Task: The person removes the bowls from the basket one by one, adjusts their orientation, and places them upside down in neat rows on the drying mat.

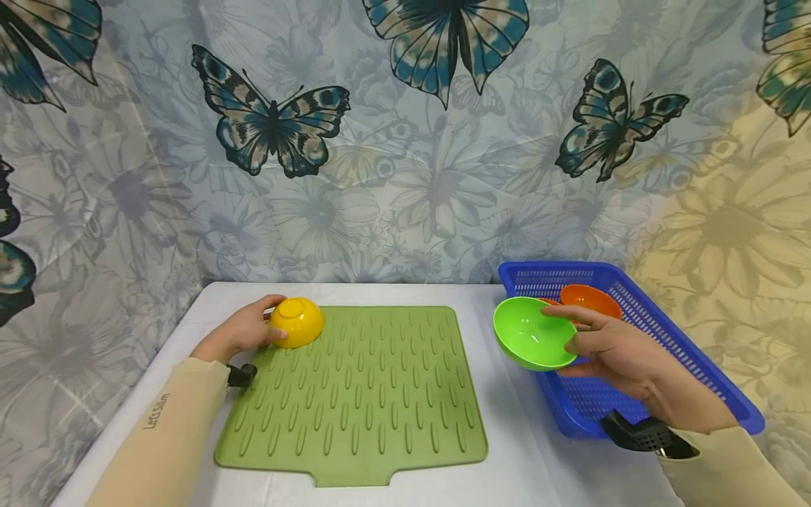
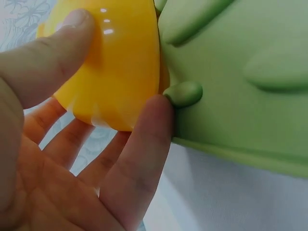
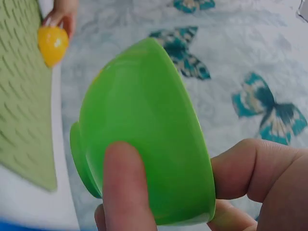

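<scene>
A yellow bowl [image 1: 296, 322] sits upside down at the far left corner of a green ridged drying mat [image 1: 367, 394]. My left hand [image 1: 243, 329] holds it from the left; in the left wrist view the thumb lies on the bowl's side [image 2: 120, 57] and a fingertip touches the mat by its rim. Over the near left part of a blue basket, my right hand [image 1: 617, 355] grips a green bowl [image 1: 529, 334] by its right side. That bowl is tilted, its inside facing the head camera. Fingers lie both inside and outside its wall in the right wrist view [image 3: 139, 110].
The blue perforated basket [image 1: 690, 359] stands at the right of the white-covered table [image 1: 507, 436]. Orange bowls [image 1: 589, 299] lie in it, partly hidden behind the green bowl and right hand. A butterfly-print cloth [image 1: 412, 176] hangs behind the table.
</scene>
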{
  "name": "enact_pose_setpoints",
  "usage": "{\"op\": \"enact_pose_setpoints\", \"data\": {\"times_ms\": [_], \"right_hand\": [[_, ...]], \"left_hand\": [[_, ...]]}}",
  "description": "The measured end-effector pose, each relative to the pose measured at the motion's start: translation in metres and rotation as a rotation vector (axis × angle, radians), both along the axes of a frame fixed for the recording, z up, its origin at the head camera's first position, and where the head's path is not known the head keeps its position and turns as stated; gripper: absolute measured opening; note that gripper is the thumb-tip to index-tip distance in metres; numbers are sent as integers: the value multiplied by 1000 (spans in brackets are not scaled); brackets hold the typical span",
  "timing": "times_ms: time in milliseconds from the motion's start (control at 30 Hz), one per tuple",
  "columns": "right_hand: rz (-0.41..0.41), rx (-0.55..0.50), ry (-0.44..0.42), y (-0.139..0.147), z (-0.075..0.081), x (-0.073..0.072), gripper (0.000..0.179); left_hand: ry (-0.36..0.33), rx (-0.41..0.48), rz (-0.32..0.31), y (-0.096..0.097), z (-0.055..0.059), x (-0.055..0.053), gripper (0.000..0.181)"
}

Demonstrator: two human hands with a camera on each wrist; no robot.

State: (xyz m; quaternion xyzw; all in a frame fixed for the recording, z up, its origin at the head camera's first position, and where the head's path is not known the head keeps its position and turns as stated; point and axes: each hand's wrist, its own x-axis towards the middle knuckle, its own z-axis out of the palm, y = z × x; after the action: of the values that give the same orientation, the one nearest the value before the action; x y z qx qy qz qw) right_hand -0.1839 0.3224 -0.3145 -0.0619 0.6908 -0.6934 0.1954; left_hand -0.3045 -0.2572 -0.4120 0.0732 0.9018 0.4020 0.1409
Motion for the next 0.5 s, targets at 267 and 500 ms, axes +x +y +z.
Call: {"op": "enact_pose_setpoints", "data": {"times_ms": [267, 500], "right_hand": [[-3, -3, 0, -35, -4, 4, 53], [-15, 2, 26, -58, -9, 6, 57]], "left_hand": [[123, -179, -11, 12, 4, 10, 82], [245, -275, 134, 44, 29, 44, 101]]}}
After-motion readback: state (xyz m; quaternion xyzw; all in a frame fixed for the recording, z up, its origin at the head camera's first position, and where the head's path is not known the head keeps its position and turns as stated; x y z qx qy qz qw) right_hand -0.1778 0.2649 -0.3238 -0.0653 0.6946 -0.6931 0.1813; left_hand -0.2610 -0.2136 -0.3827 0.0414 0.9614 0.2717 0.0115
